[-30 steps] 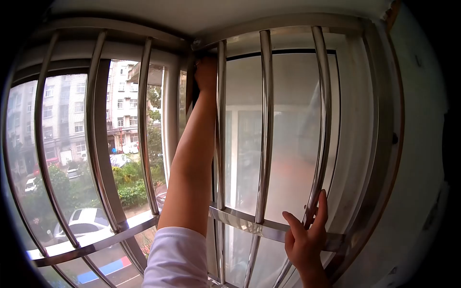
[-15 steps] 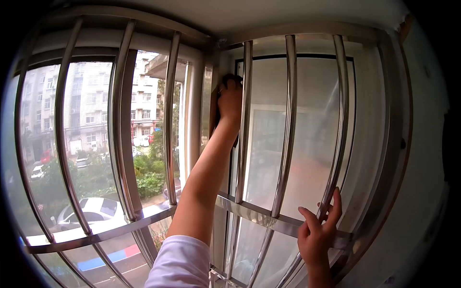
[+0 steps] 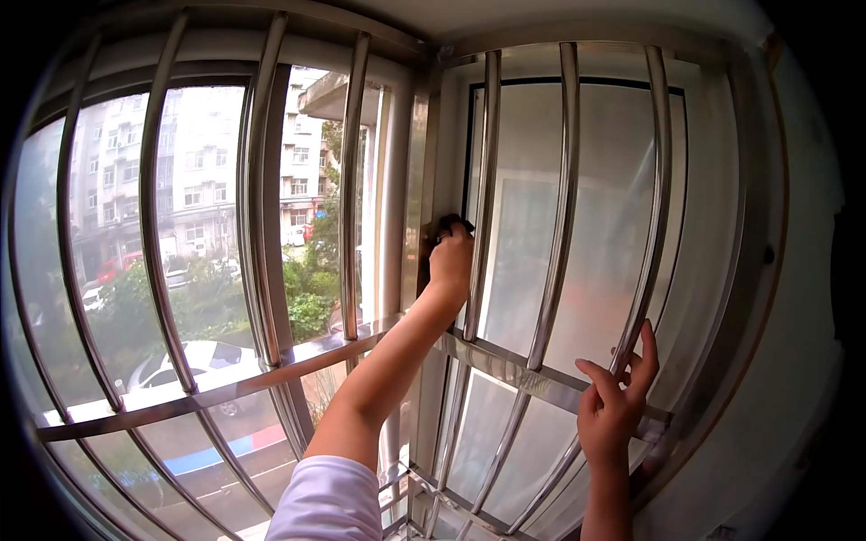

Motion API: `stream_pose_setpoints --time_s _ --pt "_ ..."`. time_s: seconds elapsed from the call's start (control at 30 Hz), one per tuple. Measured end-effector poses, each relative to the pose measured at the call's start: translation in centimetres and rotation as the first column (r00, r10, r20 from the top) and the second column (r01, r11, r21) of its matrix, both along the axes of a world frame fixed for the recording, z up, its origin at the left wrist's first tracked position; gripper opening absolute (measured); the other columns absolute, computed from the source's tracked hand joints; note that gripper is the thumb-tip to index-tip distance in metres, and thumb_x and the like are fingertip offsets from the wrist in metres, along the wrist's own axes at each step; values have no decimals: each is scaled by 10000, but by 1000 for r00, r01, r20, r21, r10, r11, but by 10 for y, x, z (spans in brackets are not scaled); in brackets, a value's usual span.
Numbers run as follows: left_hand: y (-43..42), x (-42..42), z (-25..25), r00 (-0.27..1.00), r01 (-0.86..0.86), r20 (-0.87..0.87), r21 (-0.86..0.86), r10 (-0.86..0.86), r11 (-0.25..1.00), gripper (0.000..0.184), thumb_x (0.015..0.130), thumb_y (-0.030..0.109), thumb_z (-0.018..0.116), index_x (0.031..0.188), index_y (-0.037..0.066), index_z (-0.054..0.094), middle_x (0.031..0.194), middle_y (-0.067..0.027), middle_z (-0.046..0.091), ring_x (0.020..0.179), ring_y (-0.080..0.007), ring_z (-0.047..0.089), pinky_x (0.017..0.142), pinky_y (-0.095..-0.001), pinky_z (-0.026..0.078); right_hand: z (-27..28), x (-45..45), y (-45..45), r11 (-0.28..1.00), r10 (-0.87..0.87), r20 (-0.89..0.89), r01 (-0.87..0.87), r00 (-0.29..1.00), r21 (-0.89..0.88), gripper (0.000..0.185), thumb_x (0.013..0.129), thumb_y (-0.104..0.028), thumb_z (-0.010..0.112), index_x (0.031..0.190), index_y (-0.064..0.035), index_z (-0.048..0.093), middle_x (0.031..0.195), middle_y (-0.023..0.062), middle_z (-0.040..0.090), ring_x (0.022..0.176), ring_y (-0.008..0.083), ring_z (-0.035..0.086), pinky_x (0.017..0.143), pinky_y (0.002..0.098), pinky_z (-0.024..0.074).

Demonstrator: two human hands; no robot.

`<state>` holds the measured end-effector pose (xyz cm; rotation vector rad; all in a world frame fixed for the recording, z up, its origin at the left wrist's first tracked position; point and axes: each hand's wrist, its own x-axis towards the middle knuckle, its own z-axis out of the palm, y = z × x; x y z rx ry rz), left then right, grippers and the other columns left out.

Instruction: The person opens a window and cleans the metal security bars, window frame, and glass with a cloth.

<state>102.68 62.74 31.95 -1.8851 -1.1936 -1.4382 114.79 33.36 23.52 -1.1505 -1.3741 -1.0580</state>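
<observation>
My left hand [image 3: 451, 257] reaches between the bars in the window corner, its fingers closed on a dark cloth [image 3: 448, 225]. The cloth is against the corner frame, just left of the frosted pane [image 3: 523, 243]; most of it is hidden by the fingers. At lower right, my right hand [image 3: 618, 397] is raised against a shiny metal bar [image 3: 654, 225], with thumb and forefinger spread apart and other fingers partly bent beside the bar. It does not wrap firmly round the bar.
Upright metal bars [image 3: 162, 207] cross both windows, joined by a flat crossbar [image 3: 225, 388] at mid height. A lower rail [image 3: 469, 516] runs near the bottom. A wall [image 3: 794, 270] stands at the right. Outside are buildings, greenery and a white car [image 3: 203, 361].
My left hand has moved down the corner frame with the dark cloth. My right hand remains by the same bar. The view has shifted, so the windows appear farther right.
</observation>
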Motion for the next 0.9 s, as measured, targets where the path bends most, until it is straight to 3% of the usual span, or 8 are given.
stream_pose_setpoints --time_s 0.13,0.33,0.37,0.4,0.5,0.6,0.73,0.9 --pt "23 5 -29 990 132 50 -61 -129 989 145 866 89 512 923 -43 532 728 -220 652 649 -328 691 563 -369 579 1 1 -3 999 47 -3 -47 999 -8 415 686 179 562 941 -125 686 1429 244 324 1117 396 562 720 355 568" --pt "50 -3 -37 894 448 207 -352 -398 822 101 788 29 580 770 45 678 872 -186 691 843 -329 687 696 -398 567 -1 1 -3 998 29 -42 -31 999 -47 382 684 154 613 939 -118 694 1441 241 326 1211 399 517 812 369 577" --pt "48 -8 -36 955 263 -32 -361 -294 895 80 760 13 610 792 41 678 880 -187 690 854 -328 686 704 -391 567 0 -1 -4 998 0 -60 -4 998 -64 361 690 143 620 936 -110 697 1441 259 324 1249 408 484 871 377 557" --pt "21 -17 -22 950 76 -264 -321 -166 944 98 732 -2 640 814 37 678 889 -189 689 864 -326 684 712 -383 568 -1 -1 -3 999 2 -66 -6 998 -51 361 690 143 620 936 -110 697 1441 259 324 1249 408 484 871 377 557" --pt "-27 -31 26 968 152 -202 -1 -149 988 308 669 -35 681 956 -35 568 941 -218 631 825 -370 674 721 -395 570 -1 1 1 999 -51 -5 51 999 14 367 685 162 581 910 -102 702 1461 234 308 1224 398 511 789 375 569" --pt "-15 -25 102 981 96 -187 226 -53 969 372 781 69 607 1110 -37 468 886 -235 607 818 -375 655 653 -408 583 -1 -2 1 999 -38 -49 37 998 -29 319 703 115 636 934 -96 702 1438 283 317 1285 427 436 985 413 485" --pt "-6 -12 183 913 -180 -177 633 367 753 172 795 134 613 928 25 620 894 -220 633 804 -275 676 492 -309 569 -5 0 4 998 -25 -75 20 997 -65 321 722 89 650 969 -110 703 1453 290 294 1296 432 416 985 407 470" --pt "19 -13 230 861 -334 -154 549 485 766 340 786 148 605 1087 -11 611 1054 -141 577 1025 -262 568 841 -344 473 -7 3 3 987 -82 -52 74 995 -146 300 761 32 673 1030 -98 689 1447 312 285 1284 457 416 1003 424 443"
